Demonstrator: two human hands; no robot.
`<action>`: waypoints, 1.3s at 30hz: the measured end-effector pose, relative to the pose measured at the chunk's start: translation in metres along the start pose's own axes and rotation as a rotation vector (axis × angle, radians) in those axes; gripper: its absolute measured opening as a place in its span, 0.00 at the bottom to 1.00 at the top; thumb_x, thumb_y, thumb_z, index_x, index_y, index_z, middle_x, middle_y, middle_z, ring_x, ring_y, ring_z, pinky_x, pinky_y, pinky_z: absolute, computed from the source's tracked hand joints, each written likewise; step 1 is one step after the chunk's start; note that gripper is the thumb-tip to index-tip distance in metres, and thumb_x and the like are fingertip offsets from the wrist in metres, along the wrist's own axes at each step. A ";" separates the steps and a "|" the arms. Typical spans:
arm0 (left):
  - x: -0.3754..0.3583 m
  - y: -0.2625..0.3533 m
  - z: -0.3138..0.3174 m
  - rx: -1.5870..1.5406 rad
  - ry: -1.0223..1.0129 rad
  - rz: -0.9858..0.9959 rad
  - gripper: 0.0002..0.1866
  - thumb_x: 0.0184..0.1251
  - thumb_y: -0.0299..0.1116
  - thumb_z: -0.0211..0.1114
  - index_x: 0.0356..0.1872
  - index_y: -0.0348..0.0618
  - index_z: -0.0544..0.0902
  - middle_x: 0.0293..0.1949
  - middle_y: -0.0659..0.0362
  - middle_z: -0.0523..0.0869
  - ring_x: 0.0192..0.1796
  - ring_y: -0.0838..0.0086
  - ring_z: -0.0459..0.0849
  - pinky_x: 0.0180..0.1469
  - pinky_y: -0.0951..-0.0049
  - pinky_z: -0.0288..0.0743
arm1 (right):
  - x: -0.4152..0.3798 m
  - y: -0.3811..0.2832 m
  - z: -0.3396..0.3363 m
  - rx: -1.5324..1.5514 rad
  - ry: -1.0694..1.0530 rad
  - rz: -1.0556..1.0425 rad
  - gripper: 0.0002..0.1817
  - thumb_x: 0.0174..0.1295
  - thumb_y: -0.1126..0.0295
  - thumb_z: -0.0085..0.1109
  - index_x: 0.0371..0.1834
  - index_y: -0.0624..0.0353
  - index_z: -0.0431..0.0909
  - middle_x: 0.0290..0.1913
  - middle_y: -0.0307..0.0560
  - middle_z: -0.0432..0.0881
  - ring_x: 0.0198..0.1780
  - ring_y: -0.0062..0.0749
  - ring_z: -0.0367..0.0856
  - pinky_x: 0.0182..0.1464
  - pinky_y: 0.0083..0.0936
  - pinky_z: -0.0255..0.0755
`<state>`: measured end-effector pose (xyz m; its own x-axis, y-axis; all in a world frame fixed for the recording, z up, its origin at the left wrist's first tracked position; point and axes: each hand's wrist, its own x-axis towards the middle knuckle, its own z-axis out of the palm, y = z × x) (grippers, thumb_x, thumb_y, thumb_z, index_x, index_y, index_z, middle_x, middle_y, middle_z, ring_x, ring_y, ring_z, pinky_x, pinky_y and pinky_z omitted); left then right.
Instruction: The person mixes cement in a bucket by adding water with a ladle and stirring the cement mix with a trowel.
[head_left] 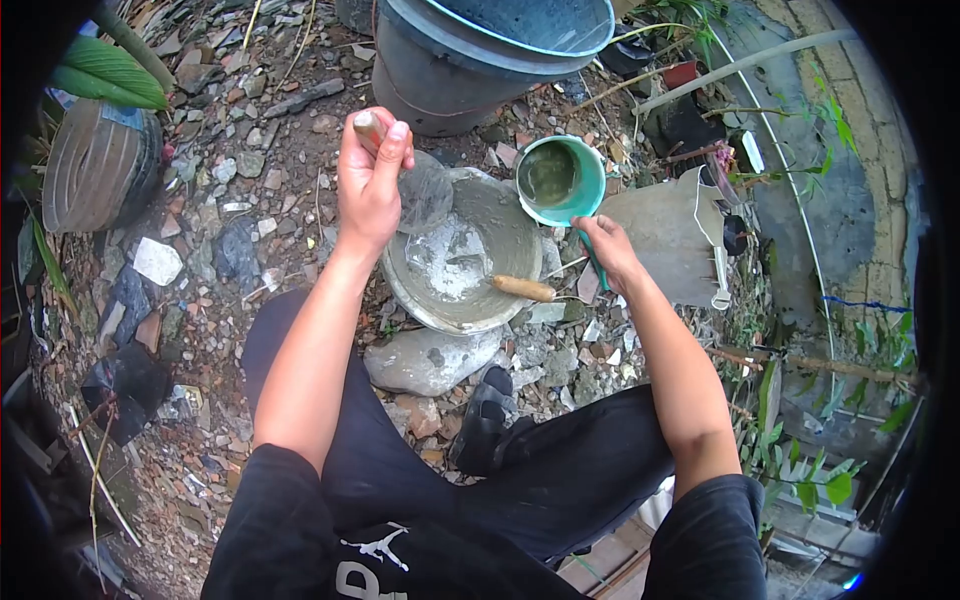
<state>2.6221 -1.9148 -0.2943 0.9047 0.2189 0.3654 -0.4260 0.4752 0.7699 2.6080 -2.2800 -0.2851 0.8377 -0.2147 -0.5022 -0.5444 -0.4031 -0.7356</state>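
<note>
My left hand is closed around the wooden handle of a trowel, whose grey, rounded blade hangs over the left rim of a basin. Wet grey cement lies inside the basin, with a paler patch in the middle. A second tool's wooden handle rests over the basin's right rim; its working end is hard to make out. My right hand grips the handle of a teal water dipper, tilted beside the basin's upper right edge, with murky water in it.
A large grey bucket stands behind the basin. To the right lies a worn grey plastic container. A big stone sits in front of the basin. A ribbed plastic tub is at the left. Rubble and broken tile cover the ground.
</note>
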 end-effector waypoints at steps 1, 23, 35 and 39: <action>0.000 0.000 0.000 0.000 -0.006 0.003 0.07 0.85 0.38 0.59 0.49 0.48 0.72 0.35 0.63 0.75 0.37 0.79 0.73 0.44 0.76 0.70 | -0.002 0.001 0.000 -0.043 0.007 -0.051 0.16 0.66 0.57 0.70 0.33 0.54 0.76 0.28 0.33 0.75 0.29 0.19 0.69 0.34 0.24 0.64; -0.002 0.006 0.001 -0.013 -0.016 0.020 0.09 0.84 0.36 0.61 0.46 0.46 0.72 0.35 0.66 0.74 0.36 0.81 0.74 0.42 0.77 0.72 | 0.011 0.012 0.007 -0.077 0.102 0.144 0.24 0.66 0.44 0.60 0.31 0.56 0.80 0.25 0.38 0.76 0.27 0.25 0.71 0.34 0.28 0.65; -0.001 0.023 -0.004 0.299 -0.083 -0.026 0.08 0.82 0.37 0.65 0.48 0.45 0.78 0.37 0.64 0.85 0.35 0.86 0.74 0.41 0.81 0.69 | 0.055 0.077 0.009 -0.814 -0.014 0.081 0.24 0.69 0.56 0.63 0.53 0.69 0.79 0.43 0.60 0.84 0.45 0.49 0.83 0.49 0.45 0.77; 0.001 0.023 -0.006 0.296 -0.088 -0.037 0.09 0.82 0.37 0.65 0.49 0.45 0.78 0.36 0.64 0.85 0.35 0.85 0.75 0.41 0.80 0.70 | -0.022 -0.026 0.035 -0.958 0.020 -0.367 0.30 0.70 0.48 0.62 0.57 0.67 0.74 0.56 0.66 0.86 0.59 0.59 0.86 0.61 0.51 0.78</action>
<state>2.6132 -1.8990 -0.2795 0.9214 0.1251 0.3679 -0.3870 0.2094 0.8980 2.6022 -2.2335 -0.2706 0.9509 0.0538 -0.3049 0.0026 -0.9861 -0.1659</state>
